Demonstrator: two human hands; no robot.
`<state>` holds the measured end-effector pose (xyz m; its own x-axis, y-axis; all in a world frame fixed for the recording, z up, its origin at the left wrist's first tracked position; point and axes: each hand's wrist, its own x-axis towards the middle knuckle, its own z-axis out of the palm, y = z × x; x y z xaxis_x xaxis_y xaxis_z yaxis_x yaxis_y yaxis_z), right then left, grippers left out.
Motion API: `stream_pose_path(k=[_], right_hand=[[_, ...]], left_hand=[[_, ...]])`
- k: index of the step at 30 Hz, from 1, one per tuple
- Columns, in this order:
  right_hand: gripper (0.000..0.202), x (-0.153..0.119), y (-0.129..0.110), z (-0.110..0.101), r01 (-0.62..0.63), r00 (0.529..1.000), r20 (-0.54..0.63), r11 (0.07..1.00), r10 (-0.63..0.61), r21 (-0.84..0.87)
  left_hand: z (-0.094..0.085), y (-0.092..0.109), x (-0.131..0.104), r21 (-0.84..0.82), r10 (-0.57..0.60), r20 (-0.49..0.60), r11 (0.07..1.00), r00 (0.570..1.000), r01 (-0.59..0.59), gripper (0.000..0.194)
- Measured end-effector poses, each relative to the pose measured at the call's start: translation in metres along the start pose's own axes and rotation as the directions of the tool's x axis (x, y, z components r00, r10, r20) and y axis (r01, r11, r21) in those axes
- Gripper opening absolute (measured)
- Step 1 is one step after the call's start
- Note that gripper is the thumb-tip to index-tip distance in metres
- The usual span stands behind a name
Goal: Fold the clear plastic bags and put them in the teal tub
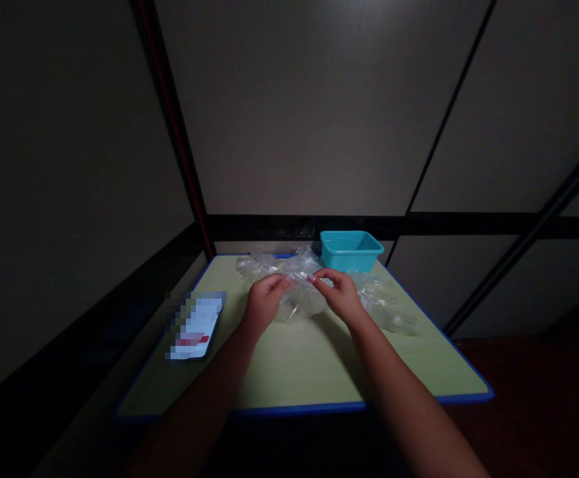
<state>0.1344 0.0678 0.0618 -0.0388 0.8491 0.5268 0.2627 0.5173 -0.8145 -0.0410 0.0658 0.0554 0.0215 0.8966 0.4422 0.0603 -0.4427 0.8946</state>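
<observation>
Both of my hands pinch a clear plastic bag (297,302) above the middle of the table. My left hand (265,297) grips it between thumb and fingertips on one side. A short gap away, my right hand (338,292) holds the other side in the same kind of pinch. The bag's film is crumpled and hangs down between and below the fingers. More crumpled clear plastic (257,263) lies behind my left hand, and another heap of clear plastic (384,305) rests to the right of my right hand.
A turquoise plastic basket (352,252) stands at the table's back right corner. On the left side lies a phone (197,328) with its screen lit and partly blurred out. The pale green table (294,378) has a blue edge, and panelled walls (309,119) rise behind it.
</observation>
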Motion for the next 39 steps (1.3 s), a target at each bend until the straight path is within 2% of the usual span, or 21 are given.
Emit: stream_pose_path(k=[5, 8, 11, 14, 17, 22, 27, 31, 35, 37, 39], right_hand=[[0.027, 0.002, -0.011, -0.007, 0.092, 0.993, 0.075, 0.995, -0.094, 0.034], [0.017, 0.005, -0.021, -0.009, 0.139, 0.986, 0.101, 0.988, -0.132, -0.071], [0.018, 0.011, -0.039, -0.013, 0.175, 0.978, 0.142, 0.971, -0.153, -0.163], [0.015, 0.017, -0.062, -0.02, 0.227, 0.96, 0.217, 0.942, -0.175, -0.246], [0.015, 0.024, -0.084, -0.03, 0.259, 0.948, 0.263, 0.913, -0.179, -0.313], [0.018, 0.033, -0.111, -0.05, 0.269, 0.956, 0.227, 0.868, -0.187, -0.418], [0.019, 0.032, -0.131, -0.065, 0.315, 0.947, 0.218, 0.812, -0.235, -0.491], [0.018, 0.026, -0.142, -0.067, 0.337, 0.937, 0.257, 0.809, -0.237, -0.482], [0.017, 0.024, -0.149, -0.066, 0.333, 0.94, 0.215, 0.843, -0.264, -0.422], [0.021, 0.025, -0.152, -0.068, 0.274, 0.957, 0.184, 0.904, -0.224, -0.327], [0.025, 0.028, -0.154, -0.072, 0.164, 0.975, 0.185, 0.965, -0.127, -0.204]], left_hand=[[0.0, 0.011, 0.004, 0.136, 0.078, 0.091, 0.987, 0.993, -0.09, 0.027], [0.0, 0.02, 0.006, 0.231, 0.131, 0.115, 0.961, 0.985, -0.154, 0.025], [0.001, 0.029, 0.006, 0.214, 0.148, 0.077, 0.963, 0.986, -0.162, 0.016], [0.001, 0.037, 0.007, 0.137, 0.112, 0.064, 0.983, 0.992, -0.12, 0.01], [-0.001, 0.041, 0.007, 0.093, 0.04, 0.131, 0.994, 0.991, -0.052, 0.008], [-0.011, 0.037, 0.006, 0.018, -0.091, 0.237, 0.996, 0.967, 0.089, 0.015], [-0.021, 0.037, 0.003, -0.061, -0.138, 0.304, 0.985, 0.943, 0.164, 0.022], [-0.025, 0.043, 0.004, -0.127, -0.181, 0.262, 0.967, 0.948, 0.22, 0.026], [-0.028, 0.052, 0.005, -0.247, -0.176, 0.243, 0.94, 0.954, 0.237, 0.028], [-0.031, 0.056, 0.003, -0.291, -0.163, 0.269, 0.925, 0.949, 0.242, 0.029], [-0.036, 0.061, 0.0, -0.314, -0.158, 0.318, 0.913, 0.935, 0.262, 0.032]])
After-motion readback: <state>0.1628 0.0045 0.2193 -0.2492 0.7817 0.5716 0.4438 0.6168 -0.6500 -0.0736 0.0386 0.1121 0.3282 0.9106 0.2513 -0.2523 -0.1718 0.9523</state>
